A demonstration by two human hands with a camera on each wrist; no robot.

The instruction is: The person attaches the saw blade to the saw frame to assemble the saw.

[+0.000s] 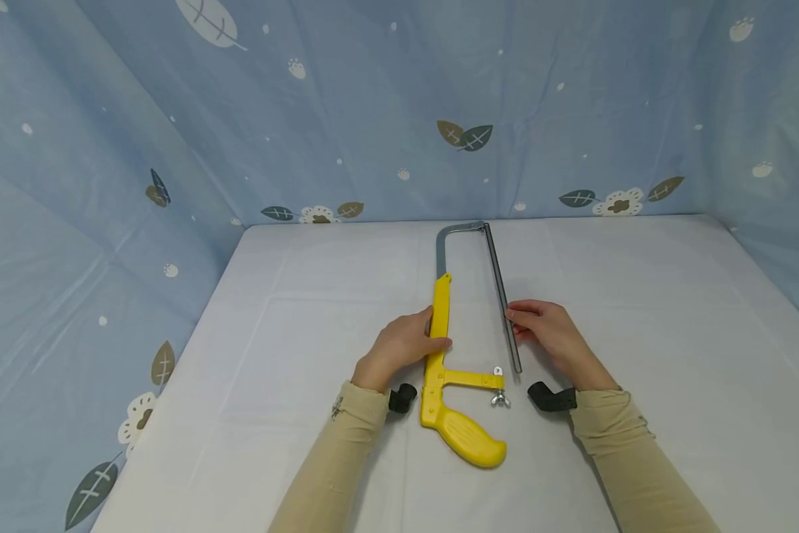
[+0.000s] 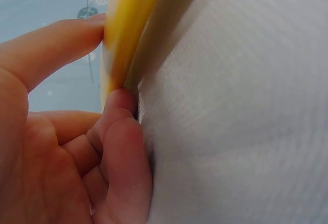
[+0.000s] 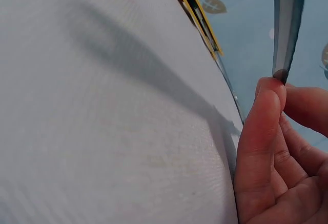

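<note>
A yellow-handled hacksaw frame (image 1: 441, 318) lies on the white table, its grey bow pointing to the back. My left hand (image 1: 402, 344) grips the yellow bar, thumb across the top; the left wrist view shows fingertips curled against the bar (image 2: 128, 24). Between thumb and fingers, my right hand (image 1: 549, 333) pinches a thin saw blade (image 1: 499, 289). The blade's far end meets the tip of the bow, while its near end hangs free, apart from the wing nut (image 1: 500, 400) on the frame's short arm. In the right wrist view the blade (image 3: 288, 24) rises from the pinched fingertips.
The white tablecloth (image 1: 292, 296) covers the table around the saw. Blue patterned curtains (image 1: 372, 111) hang along the back and both sides. A black wrist device (image 1: 551, 397) sits by the right wrist, another (image 1: 403, 398) by the left.
</note>
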